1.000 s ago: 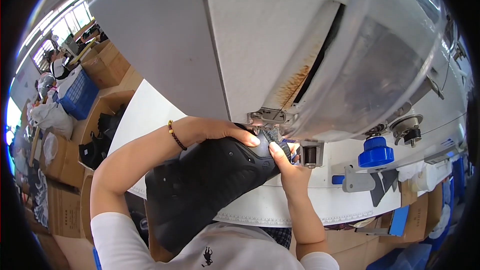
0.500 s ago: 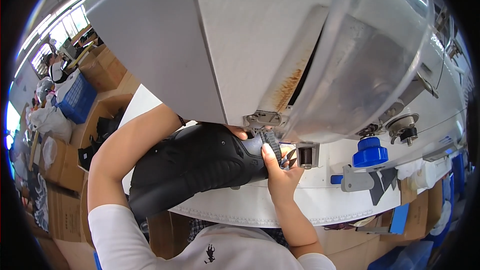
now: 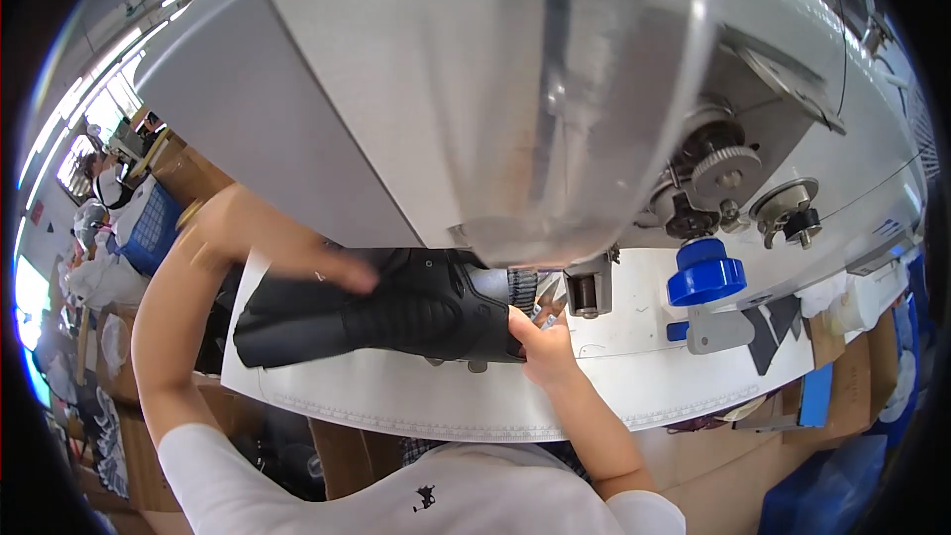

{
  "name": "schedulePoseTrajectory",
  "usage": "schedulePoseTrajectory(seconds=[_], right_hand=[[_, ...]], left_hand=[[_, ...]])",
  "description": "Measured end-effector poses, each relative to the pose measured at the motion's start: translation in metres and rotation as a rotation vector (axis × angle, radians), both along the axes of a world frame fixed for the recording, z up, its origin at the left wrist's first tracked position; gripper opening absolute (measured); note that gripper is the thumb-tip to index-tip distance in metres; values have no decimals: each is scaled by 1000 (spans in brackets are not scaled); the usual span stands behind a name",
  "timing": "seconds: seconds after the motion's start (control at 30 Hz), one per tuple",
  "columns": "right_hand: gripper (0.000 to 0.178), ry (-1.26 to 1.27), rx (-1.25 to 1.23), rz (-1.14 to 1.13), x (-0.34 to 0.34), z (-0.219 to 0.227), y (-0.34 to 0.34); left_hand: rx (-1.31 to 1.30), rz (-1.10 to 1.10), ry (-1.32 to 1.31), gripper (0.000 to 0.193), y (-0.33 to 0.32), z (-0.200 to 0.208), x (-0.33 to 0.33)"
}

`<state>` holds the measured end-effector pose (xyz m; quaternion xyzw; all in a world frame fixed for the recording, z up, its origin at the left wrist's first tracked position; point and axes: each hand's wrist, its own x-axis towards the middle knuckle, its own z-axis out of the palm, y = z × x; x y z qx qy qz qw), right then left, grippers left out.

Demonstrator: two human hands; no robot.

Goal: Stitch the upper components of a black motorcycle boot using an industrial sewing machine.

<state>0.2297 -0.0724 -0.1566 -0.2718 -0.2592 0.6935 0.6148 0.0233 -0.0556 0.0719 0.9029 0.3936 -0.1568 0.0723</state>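
Observation:
A black moulded shell-like piece (image 3: pixel 396 322) lies across the white sewing table, its grey, ribbed end (image 3: pixel 520 287) under the sewing machine head (image 3: pixel 337 139). Over the left part of this piece, my left hand (image 3: pixel 297 243) is smeared by motion, so its fingers cannot be read. My right hand (image 3: pixel 545 347) is closed at the piece's right end, thumb against its edge. Metal blades, apparently of thread snips (image 3: pixel 548 305), stick up from that hand; their handles are hidden. The machine's needle area is hidden behind its clear guard (image 3: pixel 594 139).
A blue knob (image 3: pixel 705 274) and metal thread tensioners (image 3: pixel 786 213) sit on the machine's right side. A bobbin winder-like metal part (image 3: pixel 589 287) stands beside my right hand. Dark scraps (image 3: pixel 773 332) lie at the table's right. Cartons and a blue crate (image 3: pixel 154 228) stand left; a person sits beyond.
My left hand has left the ribbed end and swung back leftward over the black piece. The piece has turned flatter and shifted slightly left. My right thumb has slid off the grey part.

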Motion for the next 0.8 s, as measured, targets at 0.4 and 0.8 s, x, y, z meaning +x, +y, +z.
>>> schedulePoseTrajectory(seconds=[0.4,0.8], right_hand=[[24,106,92,264,7,-4,-14],[13,127,139,178,8,-8,-19]], left_hand=[[929,-282,-15,38,-36,-115,28],[881,-276,-50,40,-38,-115,30]])
